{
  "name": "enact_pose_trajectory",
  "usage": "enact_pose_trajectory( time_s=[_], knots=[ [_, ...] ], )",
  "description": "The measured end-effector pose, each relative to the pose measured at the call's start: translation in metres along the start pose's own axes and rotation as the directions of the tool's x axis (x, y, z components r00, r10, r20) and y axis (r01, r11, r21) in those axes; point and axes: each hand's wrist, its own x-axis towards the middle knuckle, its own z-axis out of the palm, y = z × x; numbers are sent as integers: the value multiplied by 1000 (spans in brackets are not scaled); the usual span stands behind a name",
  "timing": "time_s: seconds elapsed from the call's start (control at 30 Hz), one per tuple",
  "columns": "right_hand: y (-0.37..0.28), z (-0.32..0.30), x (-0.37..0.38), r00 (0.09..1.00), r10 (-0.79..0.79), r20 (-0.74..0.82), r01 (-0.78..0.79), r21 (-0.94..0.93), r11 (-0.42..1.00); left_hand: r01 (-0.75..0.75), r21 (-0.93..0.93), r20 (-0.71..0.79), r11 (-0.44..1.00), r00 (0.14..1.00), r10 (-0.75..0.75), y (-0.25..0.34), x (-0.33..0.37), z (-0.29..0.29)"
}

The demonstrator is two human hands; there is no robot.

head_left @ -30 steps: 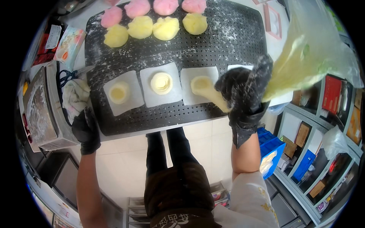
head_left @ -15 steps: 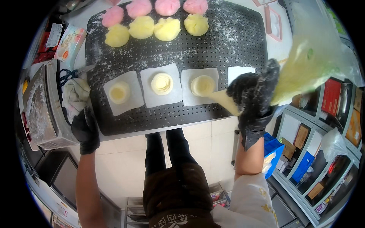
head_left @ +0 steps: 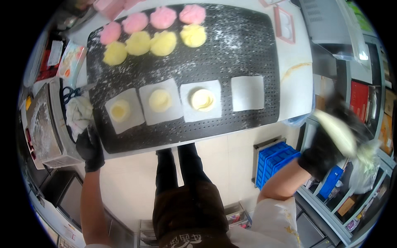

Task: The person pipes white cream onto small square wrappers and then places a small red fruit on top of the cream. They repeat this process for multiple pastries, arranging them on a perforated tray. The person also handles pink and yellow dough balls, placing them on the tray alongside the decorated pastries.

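My right hand (head_left: 322, 151), black-gloved and blurred, is closed around a piping bag (head_left: 337, 132) of pale yellow filling, out past the table's right end. My left hand (head_left: 90, 149), also gloved, rests at the black perforated tray's (head_left: 173, 138) near left corner, beside a crumpled white cloth (head_left: 79, 113); its fingers look stretched out. Three paper squares along the tray's near side each carry a round of piped cream: the left round (head_left: 120, 110), the middle round (head_left: 160, 100) and the right round (head_left: 203, 100). A bare paper square (head_left: 247, 93) lies to their right.
Pink dough rounds (head_left: 163, 17) and yellow dough rounds (head_left: 163, 43) line the tray's far side, amid white flour. Scissors (head_left: 70, 94) and a flour-dusted box (head_left: 43, 124) are on the left. A pink mould (head_left: 284, 25) lies far right; blue crates (head_left: 273, 161) and shelves (head_left: 322, 177) stand below.
My right hand has swung right, off the tray, carrying the piping bag away from the third cream round. The bare paper now shows whole. My left hand has hardly moved; the view has shifted slightly.
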Motion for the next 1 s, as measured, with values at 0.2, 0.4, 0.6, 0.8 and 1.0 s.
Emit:
enact_pose_trajectory(
  time_s=[0.2, 0.4, 0.6, 0.8, 1.0],
  knots=[
    [-81, 30, -10, 932, 162, 323, -221, 864, -453, 16, 61, 82, 998, 996, -21, -42, -25, 14],
    [-106, 60, -11, 857, 117, 502, -406, 797, -448, -49, 118, 146, 992, 989, 31, -55, -25, 20],
    [-107, 68, -15, 866, 141, 480, -404, 838, -367, -302, 326, 117, 896, 953, 278, -66, -28, 19],
    [-107, 61, -16, 815, 60, 577, -482, 731, -482, -185, 247, 136, 951, 978, 155, -72, -33, 22],
    [-111, 68, -13, 868, 73, 491, -438, 827, -351, -170, 192, 142, 967, 979, 144, -78, -35, 24]
  ],
)
